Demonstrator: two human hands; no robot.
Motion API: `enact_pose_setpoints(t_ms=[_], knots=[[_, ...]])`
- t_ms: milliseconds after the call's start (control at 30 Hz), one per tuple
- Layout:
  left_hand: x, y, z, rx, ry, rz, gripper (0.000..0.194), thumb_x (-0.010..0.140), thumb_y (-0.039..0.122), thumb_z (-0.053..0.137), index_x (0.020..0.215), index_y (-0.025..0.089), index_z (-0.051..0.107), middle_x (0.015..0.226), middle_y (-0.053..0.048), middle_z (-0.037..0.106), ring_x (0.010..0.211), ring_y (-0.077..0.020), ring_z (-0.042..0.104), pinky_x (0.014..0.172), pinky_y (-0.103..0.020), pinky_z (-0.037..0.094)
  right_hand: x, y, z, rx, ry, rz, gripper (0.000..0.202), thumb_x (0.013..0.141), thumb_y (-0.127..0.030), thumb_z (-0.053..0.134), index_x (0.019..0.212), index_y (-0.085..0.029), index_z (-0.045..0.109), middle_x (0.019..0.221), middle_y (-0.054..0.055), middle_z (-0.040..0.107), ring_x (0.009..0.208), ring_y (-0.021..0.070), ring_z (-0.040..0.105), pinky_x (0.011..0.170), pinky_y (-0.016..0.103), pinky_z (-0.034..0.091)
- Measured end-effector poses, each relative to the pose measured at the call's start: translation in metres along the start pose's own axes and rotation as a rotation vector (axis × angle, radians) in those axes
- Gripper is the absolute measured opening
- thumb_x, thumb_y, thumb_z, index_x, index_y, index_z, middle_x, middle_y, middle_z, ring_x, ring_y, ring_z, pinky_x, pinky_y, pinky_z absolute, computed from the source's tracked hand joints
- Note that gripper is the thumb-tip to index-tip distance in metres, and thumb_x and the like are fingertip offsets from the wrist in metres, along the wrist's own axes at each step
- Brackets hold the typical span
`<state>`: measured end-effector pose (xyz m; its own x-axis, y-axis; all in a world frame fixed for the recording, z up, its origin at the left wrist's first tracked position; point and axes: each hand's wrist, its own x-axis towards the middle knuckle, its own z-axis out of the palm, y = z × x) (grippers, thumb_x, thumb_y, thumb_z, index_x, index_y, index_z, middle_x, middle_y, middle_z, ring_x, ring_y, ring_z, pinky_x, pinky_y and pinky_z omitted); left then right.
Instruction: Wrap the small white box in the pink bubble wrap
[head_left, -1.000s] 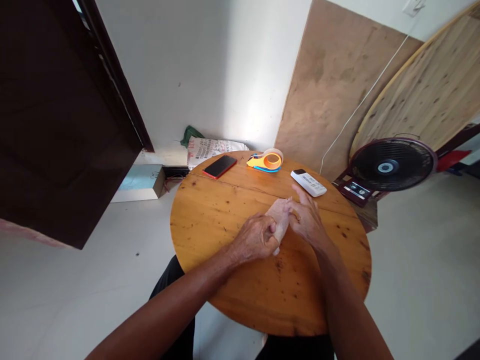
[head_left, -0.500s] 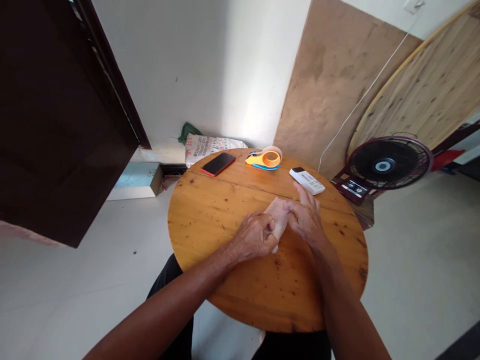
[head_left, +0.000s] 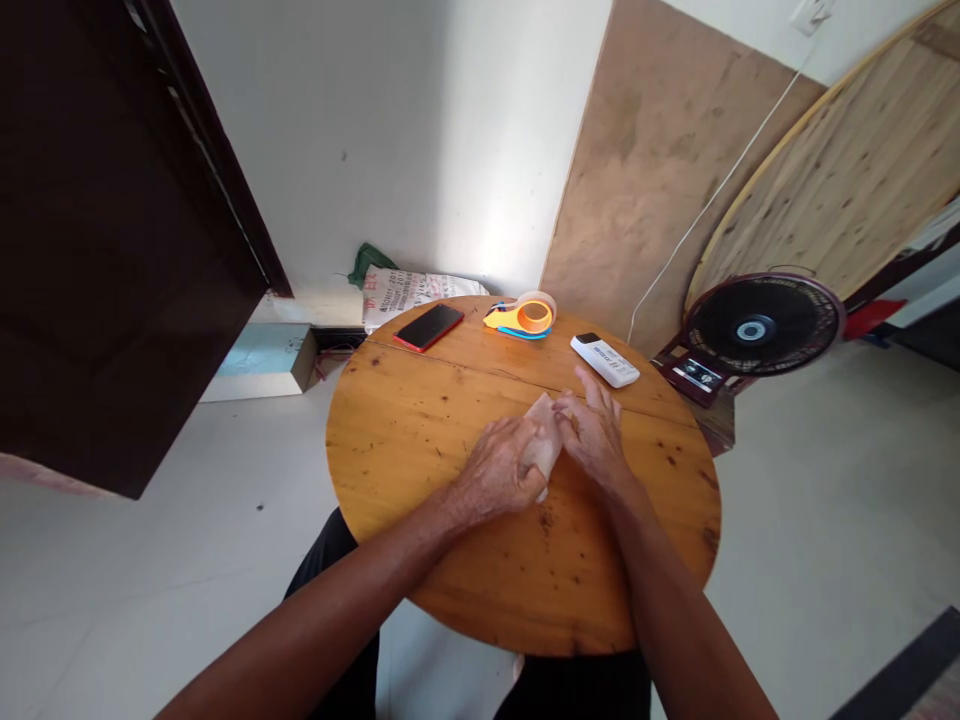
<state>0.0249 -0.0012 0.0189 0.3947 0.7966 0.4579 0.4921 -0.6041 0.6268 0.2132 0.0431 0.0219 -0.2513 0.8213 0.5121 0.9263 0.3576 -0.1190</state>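
A pale, thin folded sheet (head_left: 550,442), perhaps paper or film, lies near the middle of the round wooden table (head_left: 405,430). My left hand (head_left: 495,468) has its fingers curled over the sheet's left side, the thumb bent in close to its lower end. From the right, my right hand (head_left: 595,432) pinches the sheet's upper right edge between thumb and forefinger, with its other fingers stretched out. Both hands cover part of the sheet, so its full shape is hidden.
At the table's far side lie a red-edged phone (head_left: 429,328), an orange and blue tape dispenser (head_left: 525,316) and a white device (head_left: 604,360) with a dark end. A fan (head_left: 757,330) stands to the right. Beyond the table are a printed sack (head_left: 420,292) and a box (head_left: 259,365).
My left fingers have spread further over the sheet, covering more of it. My right hand keeps its pinch at the edge. The whole view has shifted slightly.
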Motion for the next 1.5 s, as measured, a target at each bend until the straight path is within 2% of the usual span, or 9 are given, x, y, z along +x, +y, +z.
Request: enact_pose_setpoints(t_ms=[100, 233, 333, 400, 500, 833, 1100, 1333, 1500], knots=[[-0.001, 0.002, -0.003, 0.042, -0.017, 0.074, 0.047, 0.066, 0.013, 0.05, 0.111, 0.022, 0.06, 0.131, -0.009, 0.053, 0.114, -0.0273, 0.051, 0.096, -0.044, 0.04, 0.001, -0.004, 0.006, 0.002, -0.021, 0.002, 0.02, 0.08, -0.021, 0.054, 0.095, -0.022, 0.066, 0.149, 0.009, 0.034, 0.126, 0.0308, 0.041, 0.098, 0.046, 0.035], [-0.003, 0.0, -0.001, 0.064, -0.003, 0.067, 0.035, 0.068, 0.014, 0.052, 0.099, 0.021, 0.068, 0.129, -0.009, 0.054, 0.112, -0.0277, 0.053, 0.096, -0.045, 0.041, 0.002, -0.002, 0.008, 0.049, 0.039, 0.081, 0.032, 0.079, -0.023, 0.052, 0.11, -0.022, 0.062, 0.142, 0.011, 0.044, 0.118, 0.0279, 0.049, 0.097, 0.043, 0.036], [-0.004, -0.004, 0.003, 0.048, 0.019, 0.073, 0.037, 0.067, 0.014, 0.054, 0.101, 0.019, 0.068, 0.125, -0.011, 0.056, 0.111, -0.0272, 0.053, 0.097, -0.045, 0.042, 0.001, 0.008, 0.005, 0.143, 0.068, 0.309, 0.033, 0.082, -0.027, 0.048, 0.113, -0.02, 0.058, 0.118, 0.01, 0.063, 0.093, 0.022, 0.061, 0.084, 0.036, 0.043], [-0.004, -0.006, 0.005, 0.024, 0.032, 0.088, 0.036, 0.067, 0.013, 0.053, 0.101, 0.018, 0.068, 0.12, -0.012, 0.057, 0.111, -0.026, 0.053, 0.097, -0.044, 0.043, 0.001, 0.015, 0.003, 0.169, 0.001, 0.48, 0.034, 0.083, -0.033, 0.049, 0.112, -0.02, 0.058, 0.102, 0.007, 0.069, 0.078, 0.02, 0.063, 0.073, 0.032, 0.044], [-0.005, -0.007, 0.007, -0.011, 0.05, 0.093, 0.036, 0.067, 0.012, 0.053, 0.1, 0.017, 0.068, 0.119, -0.013, 0.056, 0.112, -0.025, 0.053, 0.097, -0.043, 0.045, 0.0, 0.019, 0.001, 0.131, -0.141, 0.596, 0.037, 0.082, -0.042, 0.05, 0.108, -0.019, 0.062, 0.094, 0.008, 0.071, 0.082, 0.0225, 0.063, 0.07, 0.031, 0.043], [-0.006, -0.003, 0.007, 0.007, 0.053, 0.105, 0.037, 0.068, 0.012, 0.052, 0.1, 0.016, 0.07, 0.116, -0.014, 0.052, 0.118, -0.0273, 0.048, 0.096, -0.042, 0.046, 0.011, 0.003, 0.008, 0.127, -0.252, 0.597, 0.034, 0.081, -0.042, 0.052, 0.102, -0.019, 0.066, 0.092, 0.007, 0.071, 0.083, 0.022, 0.063, 0.065, 0.028, 0.04], [-0.002, 0.004, -0.003, 0.146, -0.014, 0.165, 0.029, 0.068, 0.012, 0.051, 0.09, 0.018, 0.069, 0.133, -0.007, 0.053, 0.114, -0.0287, 0.048, 0.096, -0.045, 0.041, 0.01, 0.012, 0.029, 0.362, -0.113, 0.581, 0.032, 0.073, -0.03, 0.057, 0.102, -0.022, 0.066, 0.088, 0.003, 0.071, 0.078, 0.0176, 0.062, 0.067, 0.025, 0.046], [-0.002, 0.008, -0.006, 0.136, -0.075, 0.122, 0.031, 0.07, 0.013, 0.049, 0.098, 0.017, 0.063, 0.095, -0.006, 0.068, 0.096, -0.0257, 0.051, 0.086, -0.041, 0.044, 0.011, 0.012, 0.033, 0.467, -0.06, 0.606, 0.035, 0.07, -0.028, 0.056, 0.102, -0.02, 0.066, 0.09, 0.004, 0.071, 0.082, 0.0189, 0.062, 0.07, 0.029, 0.049], [-0.003, 0.008, -0.003, 0.104, -0.055, 0.135, 0.033, 0.072, 0.011, 0.046, 0.1, 0.016, 0.062, 0.094, -0.007, 0.066, 0.089, -0.0228, 0.051, 0.087, -0.038, 0.045, 0.011, 0.005, 0.024, 0.835, -0.039, 0.691, 0.034, 0.067, -0.035, 0.058, 0.095, -0.017, 0.065, 0.081, 0.004, 0.07, 0.068, 0.0178, 0.061, 0.054, 0.026, 0.049]])
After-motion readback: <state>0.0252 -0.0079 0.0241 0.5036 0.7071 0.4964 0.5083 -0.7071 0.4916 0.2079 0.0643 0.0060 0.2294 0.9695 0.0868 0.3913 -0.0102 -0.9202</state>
